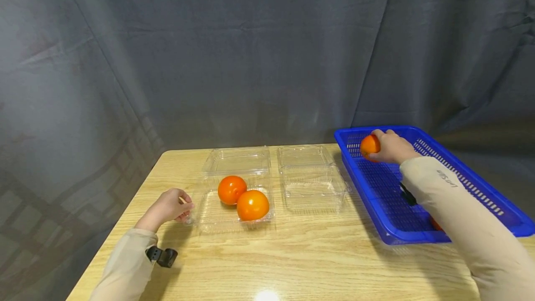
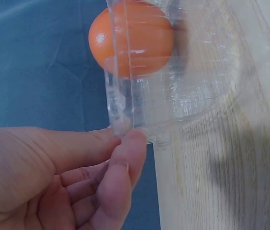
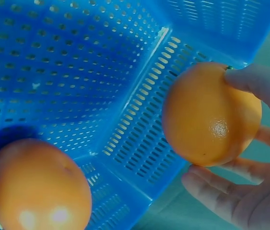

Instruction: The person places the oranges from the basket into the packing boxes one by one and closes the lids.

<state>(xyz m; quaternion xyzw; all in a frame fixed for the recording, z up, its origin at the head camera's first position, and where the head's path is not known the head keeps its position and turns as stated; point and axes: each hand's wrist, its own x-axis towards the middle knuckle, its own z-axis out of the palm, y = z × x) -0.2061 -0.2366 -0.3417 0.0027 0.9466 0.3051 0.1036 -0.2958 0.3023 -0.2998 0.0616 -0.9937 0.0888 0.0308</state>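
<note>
Bright orange skin, smooth and glossy, covers the fruit (image 3: 207,115) that my right grip (image 1: 393,147) is clamped on, thumb on one side and fingers round the other. In the right wrist view it sits right of centre: round, a touch flattened, a small green stem spot beside my thumb tip, a grainy glint on its lower right and a tiny dark speck near its bottom edge. In the head view I have it at the right of the frame, within the upper left end of the blue basket (image 1: 378,189).

Another fruit (image 3: 39,187) lies in that basket, at the lower left of the right wrist view, redder, with two pale shines; my sleeve (image 1: 451,203) mostly hides it in the head view.

My left grip (image 1: 167,206), left of centre in the head view, has thumb and fingertips together, pinching the edge of a clear box (image 1: 211,208). Inside are a red-orange fruit (image 1: 231,190) and, lower right of it, a lighter one (image 1: 252,206), both shiny. Its lid (image 1: 237,159) is folded back toward the top. A second box (image 1: 313,199) stands open at centre right on the wood-grain counter (image 1: 309,264).
</note>
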